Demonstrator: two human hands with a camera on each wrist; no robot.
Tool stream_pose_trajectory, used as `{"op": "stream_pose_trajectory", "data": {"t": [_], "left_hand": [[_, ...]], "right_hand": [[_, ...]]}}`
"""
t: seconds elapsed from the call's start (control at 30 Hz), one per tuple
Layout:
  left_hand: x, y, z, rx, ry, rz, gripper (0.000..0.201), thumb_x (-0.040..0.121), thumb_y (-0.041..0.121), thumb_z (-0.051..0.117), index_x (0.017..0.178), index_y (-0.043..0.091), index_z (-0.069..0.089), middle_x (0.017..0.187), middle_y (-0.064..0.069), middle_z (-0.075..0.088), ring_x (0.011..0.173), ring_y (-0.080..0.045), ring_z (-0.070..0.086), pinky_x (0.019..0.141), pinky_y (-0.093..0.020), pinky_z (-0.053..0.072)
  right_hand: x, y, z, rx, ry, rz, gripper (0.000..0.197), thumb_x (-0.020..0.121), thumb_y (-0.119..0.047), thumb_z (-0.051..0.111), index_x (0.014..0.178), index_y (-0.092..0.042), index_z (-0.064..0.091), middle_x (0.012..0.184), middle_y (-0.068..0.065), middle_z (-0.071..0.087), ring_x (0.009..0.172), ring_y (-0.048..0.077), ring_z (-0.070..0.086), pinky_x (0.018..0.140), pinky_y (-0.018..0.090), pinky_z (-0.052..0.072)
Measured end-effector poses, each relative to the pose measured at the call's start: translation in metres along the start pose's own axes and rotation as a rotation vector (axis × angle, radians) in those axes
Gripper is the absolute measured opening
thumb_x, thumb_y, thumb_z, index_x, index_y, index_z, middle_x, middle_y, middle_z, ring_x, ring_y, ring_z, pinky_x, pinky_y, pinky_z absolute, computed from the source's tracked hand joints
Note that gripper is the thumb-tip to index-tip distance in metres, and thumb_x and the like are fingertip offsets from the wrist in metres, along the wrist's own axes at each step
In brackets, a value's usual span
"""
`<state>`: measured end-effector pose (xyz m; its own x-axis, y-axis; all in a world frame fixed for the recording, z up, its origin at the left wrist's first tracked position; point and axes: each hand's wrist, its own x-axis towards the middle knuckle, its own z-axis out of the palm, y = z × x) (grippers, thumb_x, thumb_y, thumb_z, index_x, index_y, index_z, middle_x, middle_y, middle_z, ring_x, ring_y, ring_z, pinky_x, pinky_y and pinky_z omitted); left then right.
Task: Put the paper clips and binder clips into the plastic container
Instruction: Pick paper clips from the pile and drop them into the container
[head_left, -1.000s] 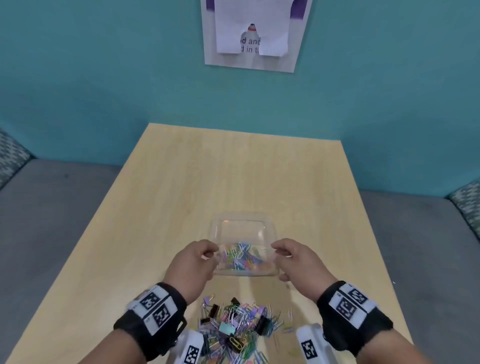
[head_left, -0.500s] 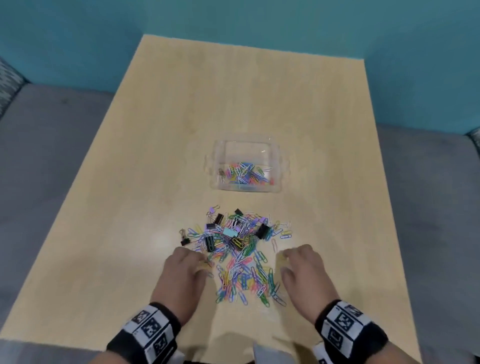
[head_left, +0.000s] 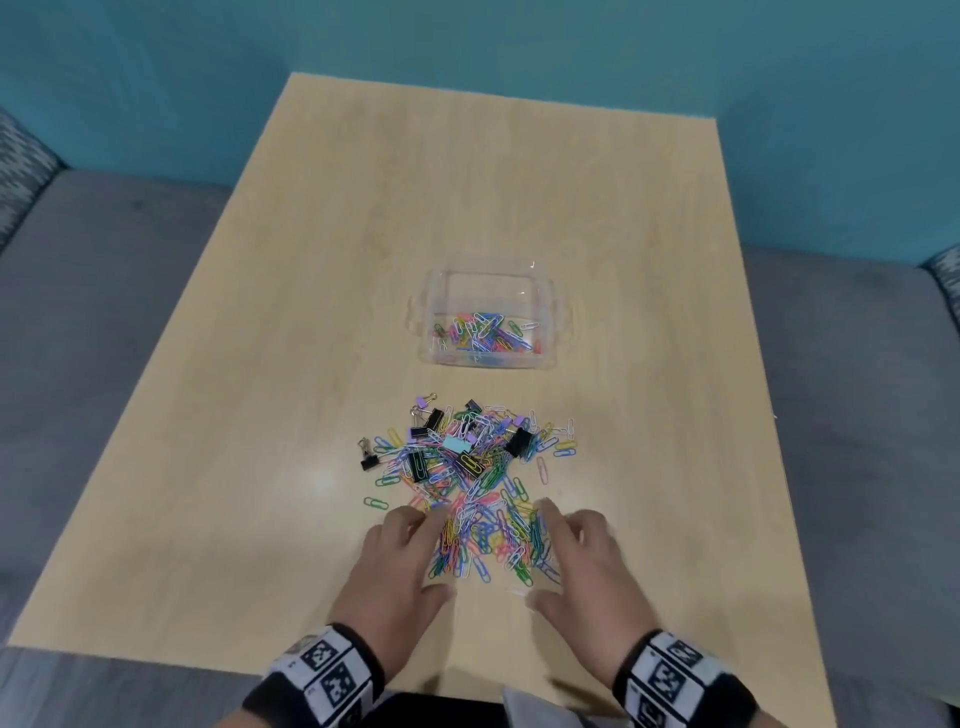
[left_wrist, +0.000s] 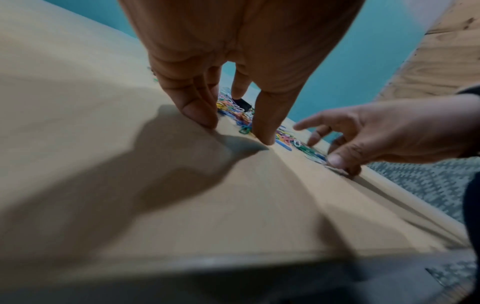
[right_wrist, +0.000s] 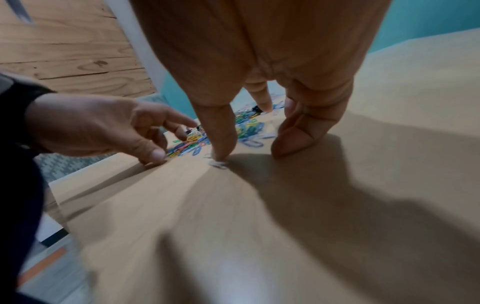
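The clear plastic container (head_left: 549, 332) stands mid-table with several coloured paper clips (head_left: 483, 338) in it. In front of it lies a loose pile of paper clips (head_left: 483, 499) with black, teal and lilac binder clips (head_left: 519, 441) at its far end. My left hand (head_left: 405, 556) and right hand (head_left: 582, 561) flank the near end of the pile, fingers spread and tips down on the table. The left wrist view shows the left fingertips (left_wrist: 265, 137) beside the clips (left_wrist: 233, 109). In the right wrist view the right fingertips (right_wrist: 221, 152) touch the clips (right_wrist: 249, 127). Neither hand holds anything.
The light wood table (head_left: 467, 182) has a grey bench (head_left: 104, 312) on its left and right and a teal wall (head_left: 519, 41) behind it. One green paper clip (head_left: 375, 503) lies apart, left of the pile. The table's near edge runs just behind my wrists.
One second ago both hands held the container's sides. They let go and drew back to the near end of the pile, and their fingers have now spread out around it.
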<state>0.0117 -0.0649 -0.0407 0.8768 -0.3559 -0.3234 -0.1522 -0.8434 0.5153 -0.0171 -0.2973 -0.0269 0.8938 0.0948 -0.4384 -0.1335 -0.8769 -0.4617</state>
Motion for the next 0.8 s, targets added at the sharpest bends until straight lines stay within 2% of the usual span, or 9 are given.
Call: {"op": "stream_pose_trajectory", "data": {"t": [0.1,0.2,0.33,0.43,0.5,0.57,0.63,0.7,0.8], "left_hand": [[0.017,0.014,0.002,0.063,0.015,0.000,0.076,0.076,0.031,0.068,0.141,0.031,0.030,0.132,-0.003,0.035,0.112,-0.025,0.037,0.096,-0.037,0.041],[0.035,0.023,0.000,0.089,-0.005,-0.012,0.066,0.083,0.029,0.062,0.141,0.032,0.030,0.137,-0.003,0.030,0.117,-0.026,0.033,0.096,-0.036,0.040],[0.050,0.023,0.000,0.137,-0.014,0.011,0.058,0.087,0.023,0.057,0.138,0.031,0.030,0.127,-0.002,0.034,0.111,-0.024,0.038,0.091,-0.036,0.044],[0.056,0.019,-0.001,0.155,-0.002,0.057,0.042,0.087,0.018,0.056,0.124,0.028,0.041,0.109,-0.001,0.039,0.090,-0.022,0.042,0.076,-0.034,0.045],[0.058,0.017,-0.001,0.190,0.008,0.090,0.025,0.083,0.013,0.058,0.103,0.024,0.048,0.098,0.000,0.040,0.077,-0.019,0.037,0.065,-0.032,0.041],[0.059,0.013,-0.001,0.238,-0.013,0.104,0.025,0.076,0.008,0.063,0.086,0.022,0.046,0.091,0.001,0.039,0.071,-0.019,0.035,0.058,-0.031,0.038],[0.059,0.012,-0.002,0.268,-0.048,0.115,0.030,0.070,0.007,0.068,0.080,0.023,0.044,0.087,0.001,0.040,0.068,-0.019,0.038,0.054,-0.030,0.034],[0.059,0.013,-0.006,0.267,-0.072,0.118,0.032,0.064,0.005,0.070,0.077,0.022,0.045,0.082,0.001,0.042,0.063,-0.019,0.041,0.051,-0.028,0.030],[0.059,0.016,-0.011,0.175,-0.057,0.074,0.020,0.071,0.004,0.063,0.077,0.018,0.050,0.081,0.000,0.044,0.061,-0.023,0.047,0.048,-0.030,0.034]], "right_hand": [[0.026,-0.020,0.006,-0.039,0.035,-0.040,0.090,0.077,-0.034,0.072,0.144,-0.033,0.012,0.125,-0.001,0.026,0.109,0.022,0.035,0.091,0.033,0.043],[0.048,-0.031,0.007,-0.078,0.043,-0.054,0.073,0.085,-0.028,0.065,0.144,-0.026,0.022,0.130,0.002,0.028,0.112,0.025,0.035,0.089,0.034,0.043],[0.063,-0.034,0.008,-0.142,0.048,-0.114,0.055,0.087,-0.015,0.060,0.136,-0.019,0.036,0.122,0.006,0.036,0.101,0.028,0.042,0.080,0.037,0.047],[0.065,-0.031,0.006,-0.183,0.031,-0.140,0.044,0.081,-0.004,0.058,0.120,-0.017,0.045,0.112,0.005,0.039,0.091,0.026,0.042,0.069,0.037,0.045],[0.065,-0.031,0.003,-0.213,0.040,-0.160,0.040,0.072,0.004,0.058,0.104,-0.017,0.048,0.105,0.005,0.041,0.083,0.025,0.041,0.060,0.034,0.038],[0.066,-0.031,-0.001,-0.216,0.025,-0.171,0.039,0.066,0.009,0.055,0.094,-0.016,0.048,0.100,0.006,0.044,0.077,0.024,0.039,0.058,0.034,0.031],[0.068,-0.030,-0.004,-0.221,0.021,-0.168,0.037,0.065,0.010,0.054,0.087,-0.018,0.043,0.095,0.006,0.044,0.071,0.022,0.033,0.058,0.034,0.028],[0.071,-0.028,-0.004,-0.203,0.020,-0.151,0.038,0.067,0.006,0.060,0.081,-0.022,0.038,0.087,0.003,0.043,0.066,0.021,0.031,0.054,0.032,0.026],[0.073,-0.027,-0.010,-0.159,0.017,-0.105,0.023,0.078,-0.004,0.061,0.085,-0.019,0.046,0.089,0.002,0.045,0.068,0.024,0.041,0.056,0.030,0.029]]}}
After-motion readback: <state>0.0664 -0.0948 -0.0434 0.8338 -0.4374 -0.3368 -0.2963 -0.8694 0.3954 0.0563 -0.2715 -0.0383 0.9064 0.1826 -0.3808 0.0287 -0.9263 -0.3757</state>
